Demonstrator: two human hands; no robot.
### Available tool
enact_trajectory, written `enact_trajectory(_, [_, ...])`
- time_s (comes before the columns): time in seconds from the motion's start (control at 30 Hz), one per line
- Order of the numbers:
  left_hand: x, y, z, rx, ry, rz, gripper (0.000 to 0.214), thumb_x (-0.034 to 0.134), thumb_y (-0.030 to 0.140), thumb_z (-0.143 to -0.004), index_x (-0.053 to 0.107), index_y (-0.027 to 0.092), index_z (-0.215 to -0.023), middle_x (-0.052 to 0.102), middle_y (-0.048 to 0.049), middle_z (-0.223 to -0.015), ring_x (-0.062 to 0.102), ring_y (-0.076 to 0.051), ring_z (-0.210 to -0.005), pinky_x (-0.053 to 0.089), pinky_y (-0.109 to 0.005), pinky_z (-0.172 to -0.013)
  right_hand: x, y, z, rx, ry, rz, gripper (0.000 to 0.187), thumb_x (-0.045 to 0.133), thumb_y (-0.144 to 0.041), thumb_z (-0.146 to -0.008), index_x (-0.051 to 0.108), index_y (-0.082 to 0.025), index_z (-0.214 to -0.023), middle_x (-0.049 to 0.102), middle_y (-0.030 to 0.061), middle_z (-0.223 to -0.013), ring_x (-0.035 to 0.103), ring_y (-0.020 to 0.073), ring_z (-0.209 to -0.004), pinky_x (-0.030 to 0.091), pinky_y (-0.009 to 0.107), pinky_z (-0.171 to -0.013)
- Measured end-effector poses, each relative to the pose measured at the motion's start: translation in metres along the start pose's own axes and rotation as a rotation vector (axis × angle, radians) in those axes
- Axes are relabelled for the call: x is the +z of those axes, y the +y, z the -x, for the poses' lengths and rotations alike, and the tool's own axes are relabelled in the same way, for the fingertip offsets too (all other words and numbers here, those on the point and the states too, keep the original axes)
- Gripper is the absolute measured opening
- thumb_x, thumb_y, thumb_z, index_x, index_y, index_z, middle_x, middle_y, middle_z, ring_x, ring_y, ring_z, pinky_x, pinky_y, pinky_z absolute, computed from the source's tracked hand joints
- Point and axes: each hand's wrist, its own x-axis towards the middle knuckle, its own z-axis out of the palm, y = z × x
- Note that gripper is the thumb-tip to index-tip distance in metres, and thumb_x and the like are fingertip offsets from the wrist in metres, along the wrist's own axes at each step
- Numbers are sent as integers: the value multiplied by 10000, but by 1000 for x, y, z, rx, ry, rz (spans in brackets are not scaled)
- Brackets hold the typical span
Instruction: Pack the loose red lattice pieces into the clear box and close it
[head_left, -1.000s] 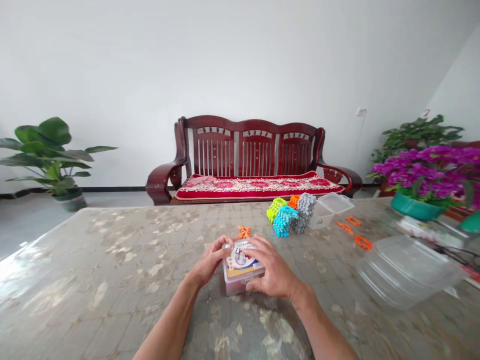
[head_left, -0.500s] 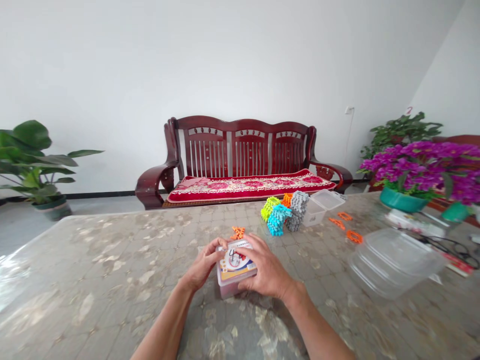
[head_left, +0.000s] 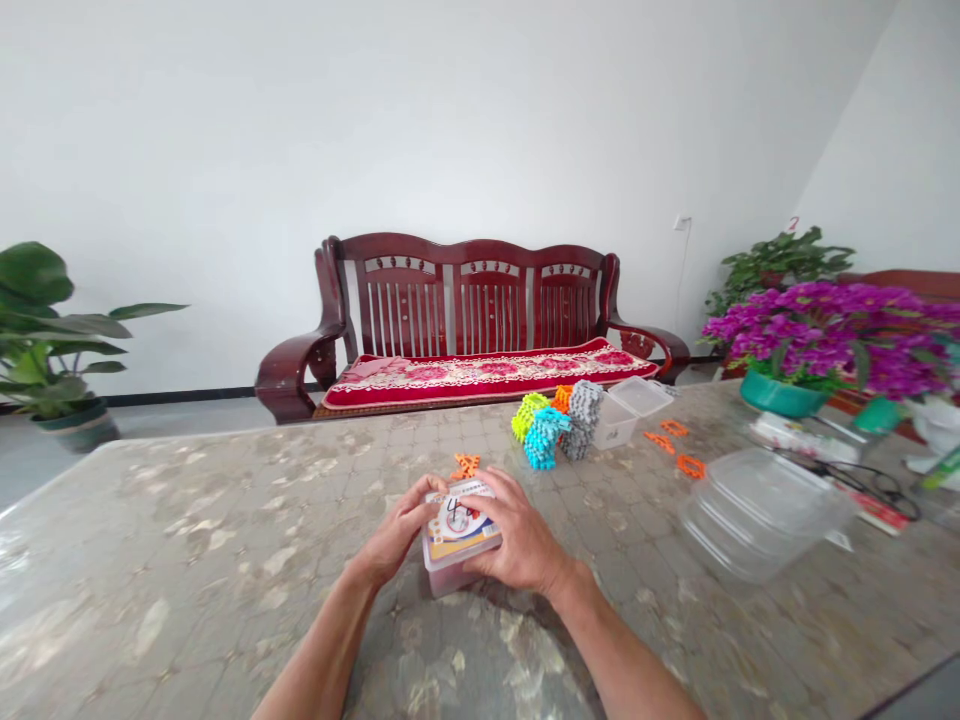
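A small lidded plastic box (head_left: 454, 550) with a printed label and a handwritten mark on top rests on the table in front of me. My left hand (head_left: 403, 527) grips its left side, thumb near the lid's edge. On the other side, my right hand (head_left: 517, 535) wraps round the right edge, with fingers over the lid and thumb low on the front wall. The lid looks closed; reddish contents show faintly through the wall. Just behind the box lie loose orange plastic pieces (head_left: 466, 464), partly hidden by my right hand.
Stacked blue pieces (head_left: 545, 438), green pieces (head_left: 527, 415) and grey pieces (head_left: 583, 420) stand beyond, beside an open clear box (head_left: 615, 425). Several orange pieces (head_left: 690, 466) lie rightward near stacked clear containers (head_left: 765, 515), glasses (head_left: 885, 485) and purple flowers (head_left: 832, 330). A wooden bench (head_left: 487, 300) stands behind the table.
The view has turned slightly to the right, so everything sits a little further left. Both hands keep their hold on the box.
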Motion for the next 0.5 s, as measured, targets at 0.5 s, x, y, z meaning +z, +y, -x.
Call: enact_trajectory(0.5, [1, 4, 7, -1, 133, -131, 539, 717, 525, -766, 554, 202, -1166, 715, -31, -1024, 665, -205, -897, 515, -300, -807, 7, 25, 26, 251, 55, -420, 1093, 882, -175, -532, 380, -288, -1496, 501, 100, -1471, 502, 293, -1318, 405, 461, -1099])
